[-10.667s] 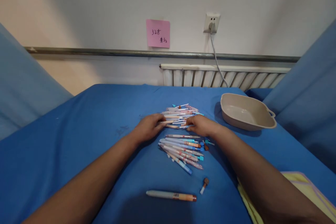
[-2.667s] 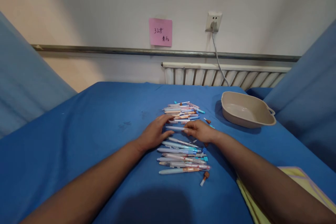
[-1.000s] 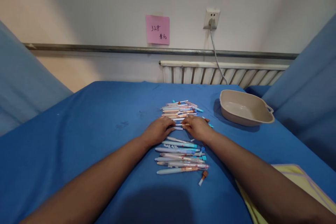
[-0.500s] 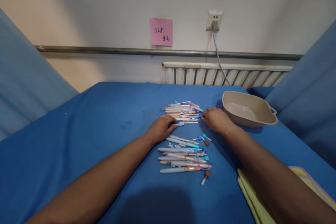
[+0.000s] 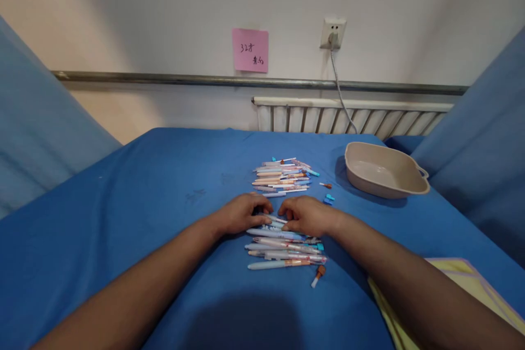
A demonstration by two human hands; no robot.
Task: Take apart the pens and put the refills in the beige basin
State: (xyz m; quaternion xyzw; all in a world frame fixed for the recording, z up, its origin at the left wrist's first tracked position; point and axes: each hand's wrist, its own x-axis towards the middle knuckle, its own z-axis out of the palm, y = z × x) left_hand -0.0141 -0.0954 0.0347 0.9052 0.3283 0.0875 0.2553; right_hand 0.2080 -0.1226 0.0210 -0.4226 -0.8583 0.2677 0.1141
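Note:
Both hands are over the nearer group of pens. At their left ends, my left hand (image 5: 248, 213) curls its thumb and fingers around a pale pen (image 5: 278, 220). From the other side my right hand (image 5: 308, 215) closes on the same pen's right end, which it hides. Small white pieces (image 5: 266, 228) show partly beside the left thumb. Below the hands lie several pastel pens (image 5: 283, 250), roughly parallel, points and caps mixed. Beyond the hands is a second group of pens (image 5: 281, 175), with a white pen part (image 5: 274, 194) at its near side.
A beige plastic basin (image 5: 385, 169) stands at the back right of the blue cloth (image 5: 164, 186). Small blue pieces (image 5: 328, 199) and brown pieces (image 5: 319, 273) lie right of the pens. A yellow towel (image 5: 455, 273) is under my right forearm. Behind are a radiator (image 5: 311, 117) and a rail.
Both hands have moved from the far pens toward me, onto the nearer group. Small blue and brown pieces now lie farther back, on the right.

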